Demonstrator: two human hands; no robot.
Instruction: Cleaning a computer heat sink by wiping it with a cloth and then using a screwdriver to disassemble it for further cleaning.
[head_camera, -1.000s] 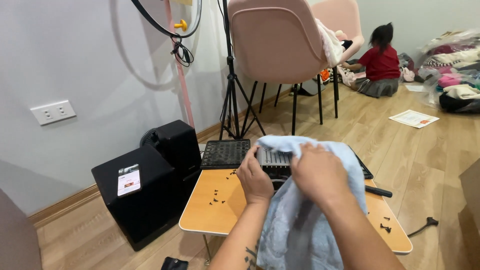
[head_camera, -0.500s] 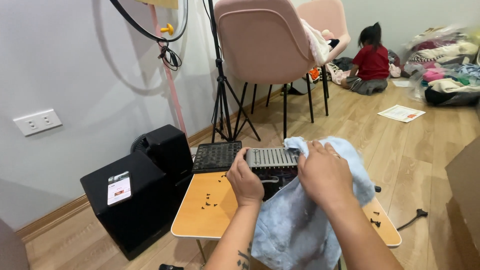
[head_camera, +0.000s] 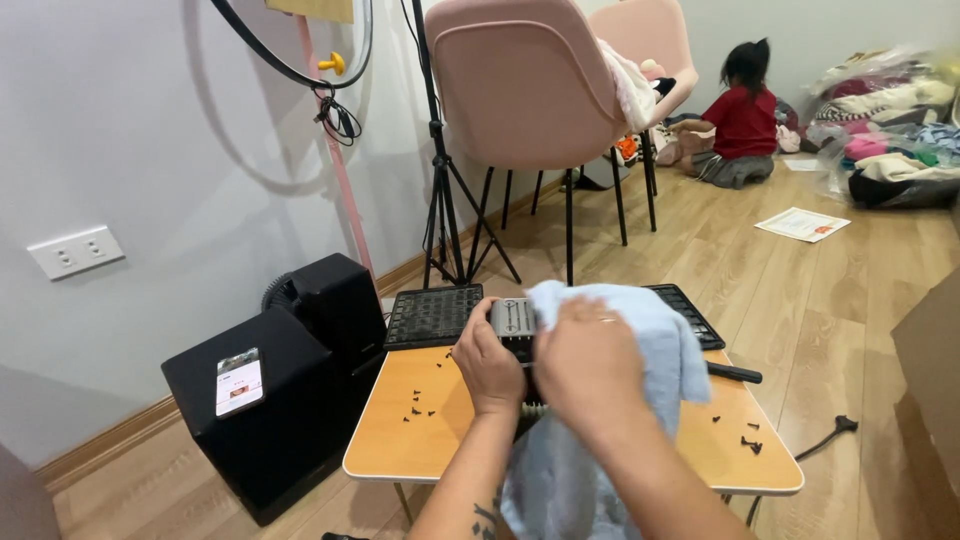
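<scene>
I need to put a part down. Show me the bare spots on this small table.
Table: the front-left corner is bare, bordered by the scattered screws and the left hand. A smaller patch lies front-right, between the blue cloth and the right screws. The middle is crowded by both hands, right hand, and the device; black panels fill the back edge.

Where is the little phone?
In the head view, the phone lies on top of the black box at lower left, beside the small orange table.

Both forearms bare, no sleeves in view. Left hand (head_camera: 492, 362): dark tattoo marks on forearm near frame bottom. Right hand (head_camera: 585, 372): thin ring on one finger.
</scene>
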